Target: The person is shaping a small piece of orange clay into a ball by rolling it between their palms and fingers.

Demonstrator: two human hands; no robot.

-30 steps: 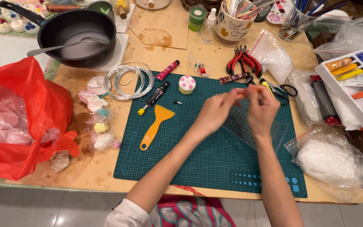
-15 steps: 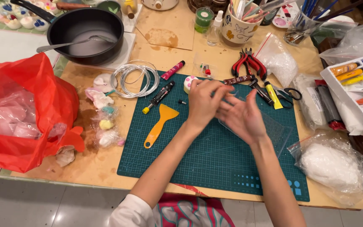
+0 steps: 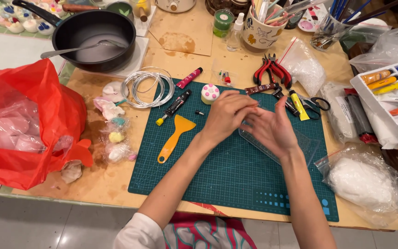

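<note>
Over the green cutting mat (image 3: pixel 217 175), the left hand (image 3: pixel 226 115) and right hand (image 3: pixel 272 129) meet, fingers curled together; whether anything sits between them cannot be told. A clear plastic sheet (image 3: pixel 300 145) lies under the right hand. An orange scraper (image 3: pixel 175 136) lies nearby.

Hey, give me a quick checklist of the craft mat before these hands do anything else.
1. Left hand and right hand together over the green cutting mat: ok.
2. What the fingers pinch between them: cannot tell, hidden by the hands.
3. Clear plastic sheet flat on the mat under the right hand: ok.
4. Orange scraper on the mat beside the left hand, apart from it: ok.
5. Red-handled pliers lying at the mat's top edge, untouched: ok.
6. Wire coil partly off the mat's corner: not ok.
</note>
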